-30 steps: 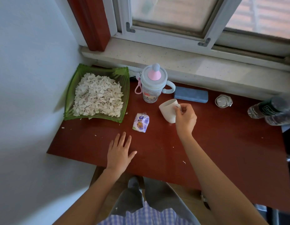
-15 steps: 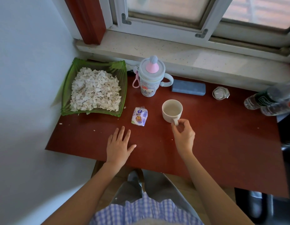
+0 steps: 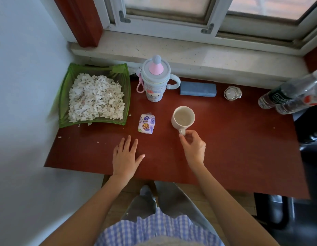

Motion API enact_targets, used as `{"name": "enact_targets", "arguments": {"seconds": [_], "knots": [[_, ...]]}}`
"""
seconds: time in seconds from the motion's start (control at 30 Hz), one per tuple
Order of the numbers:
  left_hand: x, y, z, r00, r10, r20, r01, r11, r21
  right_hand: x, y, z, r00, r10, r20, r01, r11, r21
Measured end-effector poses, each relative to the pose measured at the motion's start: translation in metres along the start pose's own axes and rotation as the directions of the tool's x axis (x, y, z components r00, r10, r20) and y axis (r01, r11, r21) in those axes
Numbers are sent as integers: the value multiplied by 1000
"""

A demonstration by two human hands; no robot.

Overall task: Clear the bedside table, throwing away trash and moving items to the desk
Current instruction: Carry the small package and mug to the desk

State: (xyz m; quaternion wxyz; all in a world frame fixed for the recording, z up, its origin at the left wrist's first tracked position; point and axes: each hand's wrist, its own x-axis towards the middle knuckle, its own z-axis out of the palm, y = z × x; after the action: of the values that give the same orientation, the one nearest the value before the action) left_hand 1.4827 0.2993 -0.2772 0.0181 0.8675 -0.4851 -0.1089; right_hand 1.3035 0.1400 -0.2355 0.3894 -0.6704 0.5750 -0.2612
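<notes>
A white mug (image 3: 183, 117) stands upright on the red-brown table (image 3: 234, 148), its handle toward me. My right hand (image 3: 193, 148) pinches that handle. My left hand (image 3: 125, 157) lies flat on the table near the front edge, fingers spread, holding nothing. A small purple-and-white snack packet (image 3: 146, 123) lies just beyond my left hand. A green tray (image 3: 126, 93) heaped with torn paper scraps sits at the back left.
A lidded child's bottle (image 3: 155, 80) with a pink clip stands at the back. Right of it lie a blue case (image 3: 198, 89) and a small glass jar (image 3: 232, 93). Plastic bottles (image 3: 292, 98) lie at the right edge. Paper crumbs dot the table by the tray.
The mug was tilted in my right hand a second ago; now it stands upright on the table, with my fingers on its handle. My left hand has stayed put.
</notes>
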Motion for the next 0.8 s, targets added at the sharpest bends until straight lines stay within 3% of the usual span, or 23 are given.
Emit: {"name": "enact_targets", "arguments": {"seconds": [0.8], "knots": [[-1, 1, -5, 999, -10, 39, 11, 1000, -5, 40, -23, 19, 998, 56, 42, -55, 998, -9]]}}
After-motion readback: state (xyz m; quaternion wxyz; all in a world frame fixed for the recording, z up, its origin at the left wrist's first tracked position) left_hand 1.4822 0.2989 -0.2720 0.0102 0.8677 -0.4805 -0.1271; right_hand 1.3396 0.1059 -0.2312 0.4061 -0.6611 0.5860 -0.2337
